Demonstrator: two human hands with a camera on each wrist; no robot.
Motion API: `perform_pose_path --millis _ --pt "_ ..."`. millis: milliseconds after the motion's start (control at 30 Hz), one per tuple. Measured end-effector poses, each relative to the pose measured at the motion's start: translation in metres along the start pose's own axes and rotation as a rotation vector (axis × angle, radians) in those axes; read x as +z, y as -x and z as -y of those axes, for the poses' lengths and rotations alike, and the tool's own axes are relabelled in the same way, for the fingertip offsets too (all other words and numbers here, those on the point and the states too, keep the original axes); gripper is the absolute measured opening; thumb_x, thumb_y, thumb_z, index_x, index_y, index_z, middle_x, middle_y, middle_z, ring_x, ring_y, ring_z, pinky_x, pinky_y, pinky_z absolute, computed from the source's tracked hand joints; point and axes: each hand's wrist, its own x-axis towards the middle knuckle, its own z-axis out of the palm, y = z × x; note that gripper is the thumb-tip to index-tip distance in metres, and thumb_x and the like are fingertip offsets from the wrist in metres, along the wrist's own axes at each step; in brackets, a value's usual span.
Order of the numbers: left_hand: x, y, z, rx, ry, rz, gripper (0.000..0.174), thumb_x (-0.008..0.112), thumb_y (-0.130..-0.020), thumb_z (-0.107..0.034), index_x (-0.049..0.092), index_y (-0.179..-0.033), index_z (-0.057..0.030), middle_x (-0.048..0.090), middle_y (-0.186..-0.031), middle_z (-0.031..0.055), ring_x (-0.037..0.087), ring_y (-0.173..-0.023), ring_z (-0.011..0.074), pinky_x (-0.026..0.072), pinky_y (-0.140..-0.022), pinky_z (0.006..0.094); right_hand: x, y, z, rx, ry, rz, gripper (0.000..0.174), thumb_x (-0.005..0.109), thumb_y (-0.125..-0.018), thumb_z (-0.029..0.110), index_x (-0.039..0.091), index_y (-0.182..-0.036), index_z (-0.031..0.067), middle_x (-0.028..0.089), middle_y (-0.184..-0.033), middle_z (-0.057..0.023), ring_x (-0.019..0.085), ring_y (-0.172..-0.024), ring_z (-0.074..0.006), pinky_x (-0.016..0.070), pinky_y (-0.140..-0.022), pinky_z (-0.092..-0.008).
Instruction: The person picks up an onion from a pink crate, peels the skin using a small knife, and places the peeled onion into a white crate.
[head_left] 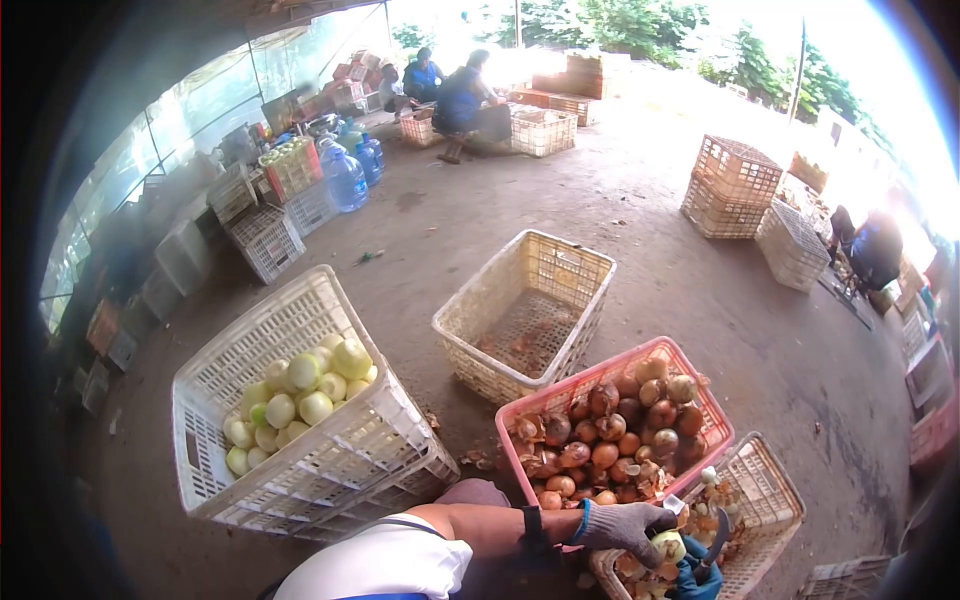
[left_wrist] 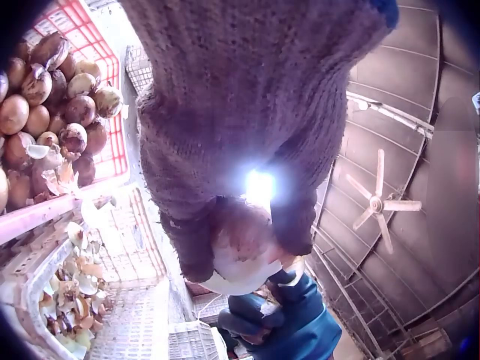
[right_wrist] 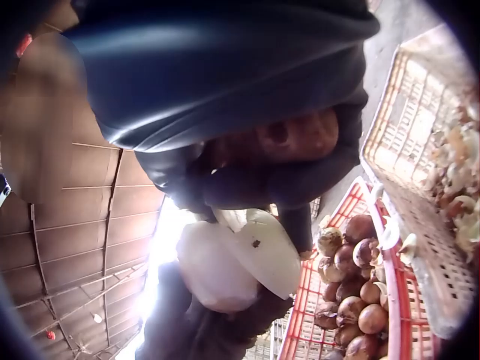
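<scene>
In the head view my left hand, in a grey knit glove, grips a partly peeled onion. Its fingertips curl round the same onion in the left wrist view. My right hand, in a teal rubber glove, holds a knife with a curved blade, close beside the onion. From the right wrist, a pale flap with a dark spot lies against the onion. Both hands are over a crate of onion skins. Unpeeled onions fill the pink crate just beyond.
Peeled onions lie in a tall white crate at left. Ahead stands a pale crate with scraps on its bottom. Stacked crates stand farther right, blue water jugs at the back left. Other people sit farther off.
</scene>
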Motion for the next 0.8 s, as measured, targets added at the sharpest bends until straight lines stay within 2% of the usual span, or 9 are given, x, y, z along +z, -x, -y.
perform_pose_path --millis 267,400,500,567,600,633,733,767,800 --pt "0.001 -0.008 0.028 0.22 0.057 -0.067 0.053 0.076 -0.082 -0.013 0.057 -0.129 0.0017 0.066 -0.114 0.0076 0.062 -0.105 0.0156 0.0532 -0.093 0.0315 -0.002 0.006 0.004 -0.029 -0.027 0.027 0.04 0.079 -0.095 0.019 0.068 -0.129 -0.0006 0.075 -0.115 -0.0116 0.071 -0.101 -0.0174 0.0566 -0.089 -0.0313" --pt "-0.008 -0.009 0.027 0.098 0.125 -0.034 0.07 0.077 -0.083 -0.013 0.048 -0.146 0.0015 0.064 -0.131 0.0107 0.058 -0.121 0.0185 0.0463 -0.108 0.0339 0.005 0.011 0.016 -0.09 -0.121 0.108 0.041 0.079 -0.095 0.02 0.069 -0.128 -0.001 0.075 -0.115 -0.0119 0.071 -0.101 -0.0175 0.0566 -0.09 -0.0315" --pt "-0.01 -0.009 0.032 0.147 -0.011 -0.094 0.071 0.075 -0.084 -0.01 0.046 -0.148 0.0011 0.062 -0.129 0.0084 0.059 -0.117 0.0169 0.0506 -0.101 0.0319 0.014 0.014 0.024 -0.161 -0.124 0.135 0.047 0.082 -0.091 0.024 0.069 -0.127 -0.0033 0.074 -0.116 -0.013 0.07 -0.103 -0.018 0.0565 -0.091 -0.0327" --pt "-0.008 -0.012 0.039 0.097 0.146 -0.065 0.067 0.075 -0.086 -0.007 0.048 -0.147 -0.0001 0.063 -0.128 0.0061 0.059 -0.117 0.0145 0.0549 -0.094 0.0308 0.003 0.009 0.017 -0.287 0.187 0.119 0.041 0.071 -0.091 0.011 0.069 -0.131 0.0047 0.075 -0.113 -0.013 0.072 -0.102 -0.0199 0.0557 -0.091 -0.0341" --pt "-0.008 -0.005 0.027 0.041 0.057 -0.07 0.064 0.076 -0.088 -0.011 0.05 -0.145 -0.0007 0.064 -0.126 0.0061 0.06 -0.115 0.0149 0.0546 -0.094 0.0308 0.004 0.007 0.003 -0.267 0.214 0.04 0.041 0.065 -0.089 0.013 0.071 -0.129 0.0048 0.075 -0.11 -0.0109 0.071 -0.1 -0.0184 0.0549 -0.088 -0.0335" --pt "-0.009 -0.006 0.028 0.009 0.081 -0.049 0.06 0.077 -0.089 -0.014 0.052 -0.142 -0.0003 0.065 -0.124 0.0067 0.061 -0.112 0.0145 0.055 -0.092 0.0306 0.009 0.024 0.052 -0.109 0.243 0.075 0.042 0.064 -0.089 0.013 0.071 -0.129 0.005 0.075 -0.109 -0.0086 0.069 -0.094 -0.0167 0.0539 -0.084 -0.0324" --pt "-0.002 0.002 0.01 0.05 0.012 -0.128 0.059 0.08 -0.085 -0.019 0.057 -0.135 0.0024 0.069 -0.117 0.0101 0.065 -0.104 0.0153 0.0555 -0.085 0.0316 0.015 0.034 0.072 0.003 0.205 0.021 0.037 0.067 -0.095 0.02 0.069 -0.13 0.006 0.072 -0.101 -0.0055 0.063 -0.085 -0.013 0.0524 -0.079 -0.032" --pt "0.001 0.003 0.008 0.037 -0.046 -0.159 0.064 0.081 -0.082 -0.019 0.056 -0.136 0.0028 0.07 -0.113 0.0107 0.066 -0.1 0.0158 0.0557 -0.084 0.0311 0.013 0.037 0.082 0.107 0.199 0.029 0.037 0.069 -0.095 0.022 0.07 -0.129 0.0053 0.073 -0.104 -0.0067 0.066 -0.088 -0.0141 0.0534 -0.081 -0.0319" --pt "0.006 0.007 0.001 -0.019 -0.01 -0.178 0.065 0.082 -0.081 -0.017 0.055 -0.137 0.0032 0.07 -0.111 0.0108 0.067 -0.098 0.0173 0.056 -0.082 0.0312 0.014 0.037 0.075 0.011 0.148 0.006 0.038 0.071 -0.095 0.023 0.07 -0.128 0.0044 0.075 -0.109 -0.0085 0.068 -0.094 -0.015 0.0541 -0.086 -0.0318"
